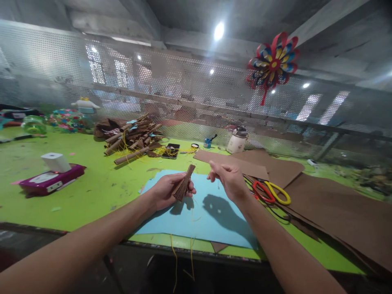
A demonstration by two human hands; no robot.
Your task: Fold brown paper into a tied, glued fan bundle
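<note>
My left hand (167, 191) is closed around a small pleated brown paper fan (183, 184), its narrow end pointing up and its spread folds towards me. To the right, apart from the fan, my right hand (228, 179) is raised over the sheet with its fingers curled together; whatever they may pinch is too small to make out. Below both hands lie light blue paper sheets (196, 224). Yellow thread (175, 257) runs below the fan and hangs over the table's front edge.
Red-handled scissors (263, 192) and yellow-handled scissors (278, 192) lie right, beside large brown paper sheets (339, 204). Behind are brown paper rolls (131, 141), a phone (170, 151), a blue jar (207, 142) and a white bottle (237, 140). A purple device (52, 179) sits left.
</note>
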